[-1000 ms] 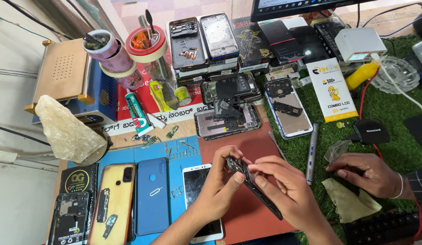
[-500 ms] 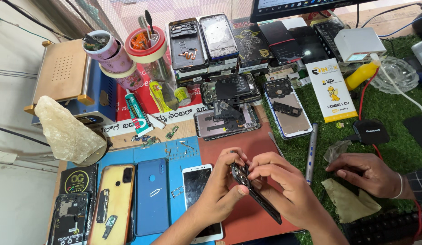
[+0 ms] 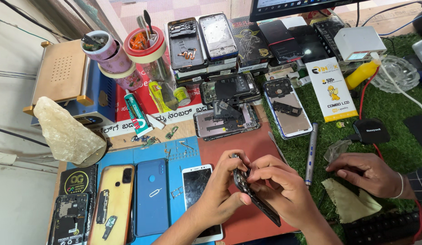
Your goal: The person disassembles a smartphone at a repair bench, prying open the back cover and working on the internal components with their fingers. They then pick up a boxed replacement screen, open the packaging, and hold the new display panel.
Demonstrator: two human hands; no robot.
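Both hands over the red mat [image 3: 265, 149] near the bench's front edge, left hand [image 3: 220, 190] pinching the opened phone [image 3: 254, 195] from the left, right hand [image 3: 283, 186] pinching its top edge, cracked white phone [image 3: 197, 186] just left, another person's hand [image 3: 367, 172] resting far right on the green turf [image 3: 392, 145]

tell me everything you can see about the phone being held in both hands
The phone is a dark, slim, opened handset seen nearly edge-on, tilted from upper left down to lower right above the red mat. The left hand grips its upper end; the right hand presses fingertips on its exposed inner side. Finer parts are unclear.
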